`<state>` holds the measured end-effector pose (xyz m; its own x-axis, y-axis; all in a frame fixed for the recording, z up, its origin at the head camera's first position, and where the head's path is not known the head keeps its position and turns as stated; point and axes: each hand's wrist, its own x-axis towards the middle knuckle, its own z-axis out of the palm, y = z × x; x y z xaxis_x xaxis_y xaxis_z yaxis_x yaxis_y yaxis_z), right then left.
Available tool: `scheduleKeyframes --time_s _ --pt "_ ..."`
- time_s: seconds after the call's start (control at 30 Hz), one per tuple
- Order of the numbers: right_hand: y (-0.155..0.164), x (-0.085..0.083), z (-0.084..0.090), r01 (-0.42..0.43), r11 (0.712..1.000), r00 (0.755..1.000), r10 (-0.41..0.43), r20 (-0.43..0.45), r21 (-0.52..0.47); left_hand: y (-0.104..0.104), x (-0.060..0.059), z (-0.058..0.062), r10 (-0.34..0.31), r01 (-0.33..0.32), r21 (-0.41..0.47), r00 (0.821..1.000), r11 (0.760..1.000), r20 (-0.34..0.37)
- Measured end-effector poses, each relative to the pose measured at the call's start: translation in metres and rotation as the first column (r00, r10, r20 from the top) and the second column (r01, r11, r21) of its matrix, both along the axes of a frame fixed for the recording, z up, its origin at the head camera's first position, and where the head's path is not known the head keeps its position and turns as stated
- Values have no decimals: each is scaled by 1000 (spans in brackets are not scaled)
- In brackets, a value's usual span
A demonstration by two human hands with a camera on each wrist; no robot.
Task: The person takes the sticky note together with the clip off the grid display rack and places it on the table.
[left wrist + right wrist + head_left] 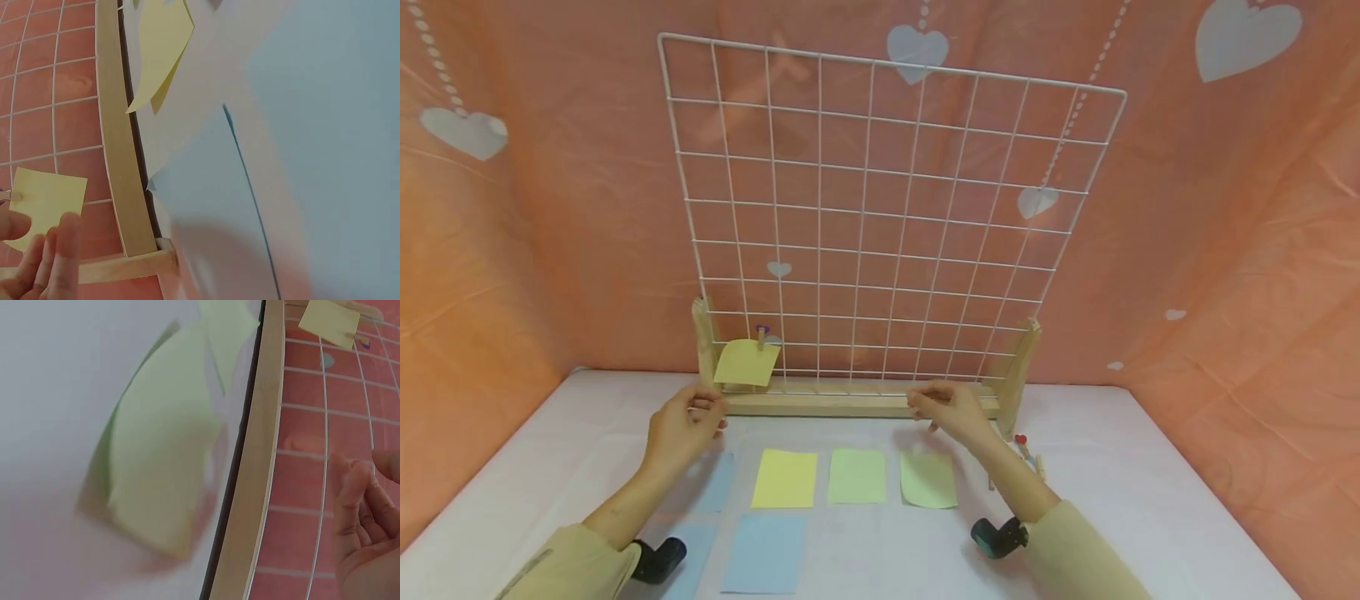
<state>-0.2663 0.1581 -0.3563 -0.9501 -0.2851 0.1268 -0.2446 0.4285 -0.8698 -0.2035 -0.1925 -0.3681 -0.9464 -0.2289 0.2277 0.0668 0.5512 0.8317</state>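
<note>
Both the left hand [687, 422] and the right hand [945, 408] hover loosely curled and empty beside the wooden base rail [850, 405] of the white wire grid [880, 225]. The yellow paper note [747, 363] hangs from a small wooden peg [762, 335]; I judge any further note best pinched by its top edge and held flat against a wire.

A white table [1150, 467] stands against orange fabric walls [1225, 250] printed with pale hearts [466, 133].

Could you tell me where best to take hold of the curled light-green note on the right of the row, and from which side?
Probably at its lower left corner, coming from the front. The light-green note lies flat on the white table except there, where the edge looks curled up, so fingers could slip under. The right hand hovers just behind it, holding nothing.
</note>
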Motion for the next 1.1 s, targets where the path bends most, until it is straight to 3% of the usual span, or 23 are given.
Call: scheduleKeyframes --time_s 0.13,0.33,0.57,0.77,1.1 --pt "-16 -3 2 -3 999 1000 3 -10 -33 2 -4 -1 64 -70 -44 991 997 -120" --pt "-41 -7 6 -12 998 1000 12 12 -63 9 -11 -2 156 -177 -62 955 982 -252" --pt "-66 -14 13 -8 996 1000 6 -25 -87 13 -18 0 191 -214 -30 919 976 -346" --pt "-86 -19 23 -30 992 999 24 -47 -126 14 -24 3 210 -245 -42 896 969 -391" --pt "-113 -23 29 -56 984 998 49 -45 -172 17 -30 5 229 -271 -68 903 960 -363"
